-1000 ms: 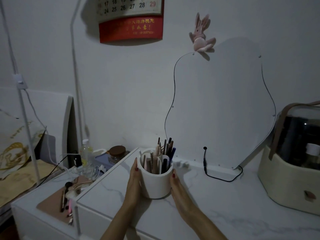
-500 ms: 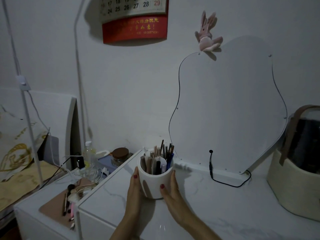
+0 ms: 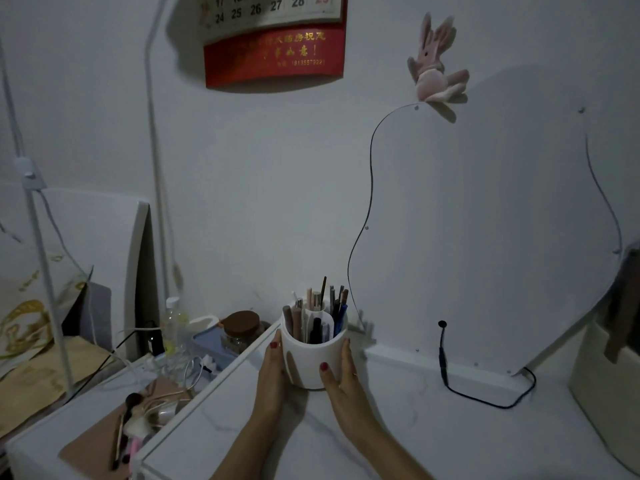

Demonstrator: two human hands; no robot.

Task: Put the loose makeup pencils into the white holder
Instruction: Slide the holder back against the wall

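Note:
The white holder [image 3: 311,362] stands upright on the white marble tabletop [image 3: 433,427], near its back left corner. Several makeup pencils [image 3: 325,313] and brushes stick up out of its compartments. My left hand [image 3: 272,372] presses flat against the holder's left side. My right hand [image 3: 341,375] cups its right side, thumb across the front. Both hands clasp the holder between them. I see no loose pencils on the marble top.
A wavy-edged mirror [image 3: 485,237] leans on the wall behind, with a black cable [image 3: 485,400] trailing on the top. A beige case [image 3: 606,393] sits far right. A lower side table [image 3: 69,427] at left carries a bottle, a brown-lidded jar [image 3: 241,332], brushes and cables.
The holder, held by both hands, has slid farther back toward the wall and the table's left corner. My right thumb has come round onto its front.

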